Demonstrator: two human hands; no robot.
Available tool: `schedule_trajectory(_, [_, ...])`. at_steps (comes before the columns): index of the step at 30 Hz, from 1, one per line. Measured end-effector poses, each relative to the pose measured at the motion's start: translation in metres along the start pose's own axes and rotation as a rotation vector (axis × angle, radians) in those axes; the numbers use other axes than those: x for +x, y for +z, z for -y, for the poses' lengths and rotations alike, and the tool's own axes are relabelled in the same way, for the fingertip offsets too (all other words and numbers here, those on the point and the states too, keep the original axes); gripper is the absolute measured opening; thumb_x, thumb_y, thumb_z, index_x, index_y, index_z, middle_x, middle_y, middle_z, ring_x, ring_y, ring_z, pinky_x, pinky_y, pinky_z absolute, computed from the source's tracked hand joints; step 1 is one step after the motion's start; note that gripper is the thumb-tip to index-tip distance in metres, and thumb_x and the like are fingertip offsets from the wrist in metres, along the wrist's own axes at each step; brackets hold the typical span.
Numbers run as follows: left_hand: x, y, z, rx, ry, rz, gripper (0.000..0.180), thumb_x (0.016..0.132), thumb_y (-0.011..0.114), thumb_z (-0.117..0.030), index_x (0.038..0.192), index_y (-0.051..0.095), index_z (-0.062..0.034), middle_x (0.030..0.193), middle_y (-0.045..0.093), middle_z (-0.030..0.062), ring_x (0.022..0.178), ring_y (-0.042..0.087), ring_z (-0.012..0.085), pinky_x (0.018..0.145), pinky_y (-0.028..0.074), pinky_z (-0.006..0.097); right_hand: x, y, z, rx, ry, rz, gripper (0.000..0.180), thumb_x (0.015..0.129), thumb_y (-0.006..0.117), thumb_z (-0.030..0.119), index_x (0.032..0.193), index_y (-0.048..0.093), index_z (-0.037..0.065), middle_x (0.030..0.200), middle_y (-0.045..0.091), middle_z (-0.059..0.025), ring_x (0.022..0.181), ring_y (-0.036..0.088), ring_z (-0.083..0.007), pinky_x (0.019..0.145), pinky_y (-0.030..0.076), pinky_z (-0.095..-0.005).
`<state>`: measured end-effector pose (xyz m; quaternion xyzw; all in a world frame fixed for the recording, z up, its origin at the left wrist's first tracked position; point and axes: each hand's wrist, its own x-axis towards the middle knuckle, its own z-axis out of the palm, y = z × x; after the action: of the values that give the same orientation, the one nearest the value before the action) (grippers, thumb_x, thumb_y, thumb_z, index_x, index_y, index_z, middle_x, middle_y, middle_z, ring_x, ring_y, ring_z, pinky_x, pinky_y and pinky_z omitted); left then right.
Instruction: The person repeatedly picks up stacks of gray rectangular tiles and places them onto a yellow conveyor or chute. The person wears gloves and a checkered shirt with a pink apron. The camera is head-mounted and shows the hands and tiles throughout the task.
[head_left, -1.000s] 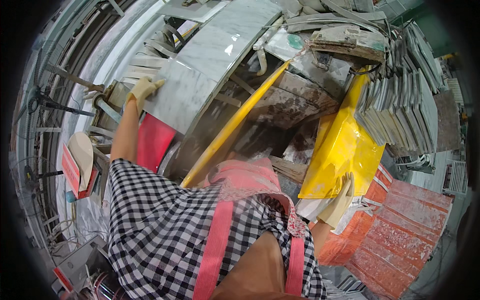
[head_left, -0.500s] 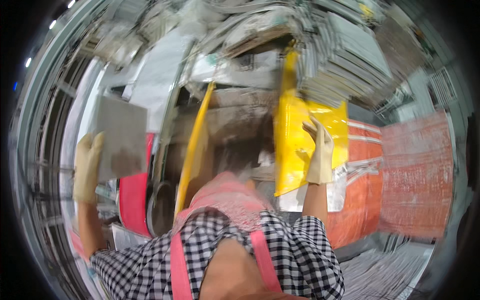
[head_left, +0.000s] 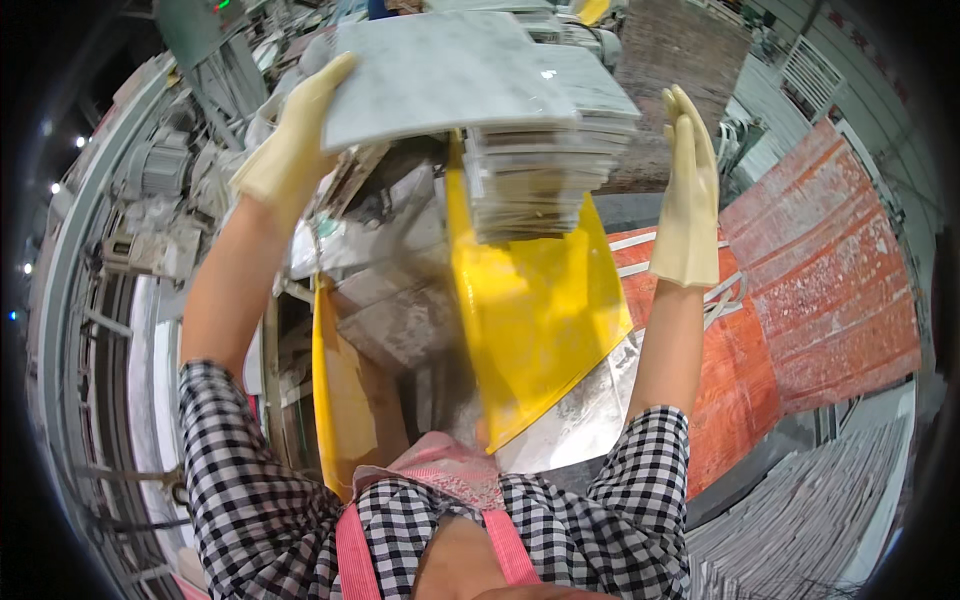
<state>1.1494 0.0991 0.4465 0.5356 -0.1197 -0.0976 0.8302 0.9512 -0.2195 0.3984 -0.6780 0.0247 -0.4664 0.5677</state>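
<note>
In a cream glove, my left hand [head_left: 292,140] grips the left edge of a pale grey-white marble-look tile [head_left: 440,78]. The tile is held out flat over the near side of a tall stack of similar tiles [head_left: 525,185]; whether it touches the stack I cannot tell. My right hand [head_left: 688,200], gloved alike, is raised to the right of that stack. Its fingers are stretched upward and close together, with nothing in them. Below the stack spreads a bright yellow sheet [head_left: 545,320].
Another yellow panel [head_left: 340,390] stands left of my apron. Worn orange-red boards [head_left: 815,270] slope at the right. Many thin slabs [head_left: 810,500] are packed together at the lower right. Machinery with a grey motor [head_left: 160,165] lines the left, and a brown board [head_left: 675,80] stands behind.
My left hand has carried the tile from the far left up and rightward to the stack. My right hand has risen from the yellow sheet. My view has turned too.
</note>
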Motion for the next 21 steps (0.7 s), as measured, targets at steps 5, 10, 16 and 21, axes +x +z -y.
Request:
schedule_trajectory(5, [0.046,0.121,0.039,0.127,-0.093,-0.061,0.039,0.095,0.070,-0.032,0.122,0.064,-0.0041,0.106,0.072,0.0091,0.088,0.070,0.0224,0.073,0.053,0.033,0.060,-0.009,-0.032,0.158,0.265,0.102,0.075,0.104,0.049,0.058,0.158,0.038,0.006,0.161,0.042,-0.0168,0.152,0.034,-0.0320,0.124,0.026,-0.0448])
schedule_trajectory(10, [0.075,0.137,0.054,0.196,-0.184,-0.056,0.039,0.099,0.063,-0.021,0.131,0.057,0.0001,0.121,0.070,0.0164,0.108,0.070,0.0309,0.093,0.055,0.041,0.071,0.016,-0.057,0.075,0.165,0.175,0.058,0.100,0.062,0.045,0.142,0.061,0.005,0.143,0.061,-0.0125,0.134,0.051,-0.0189,0.111,0.038,-0.0320])
schedule_trajectory(16, [0.099,0.100,0.022,1.560,0.176,0.086,0.065,0.101,0.047,-0.057,0.121,0.064,0.0024,0.108,0.074,0.0150,0.087,0.071,0.0225,0.072,0.055,0.041,0.059,0.039,-0.069,-0.103,0.114,-0.057,0.037,0.097,0.066,0.028,0.119,0.075,0.000,0.118,0.076,-0.0100,0.106,0.069,-0.0179,0.094,0.050,-0.0275])
schedule_trajectory(21, [0.063,0.081,0.052,1.242,0.070,0.253,0.076,0.099,0.044,-0.063,0.138,0.059,0.0005,0.133,0.064,0.0205,0.111,0.065,0.0297,0.098,0.049,0.041,0.062,0.044,-0.074,-0.121,0.201,-0.087,0.029,0.097,0.065,0.020,0.114,0.076,-0.001,0.112,0.078,-0.0117,0.096,0.069,-0.0157,0.090,0.051,-0.0264])
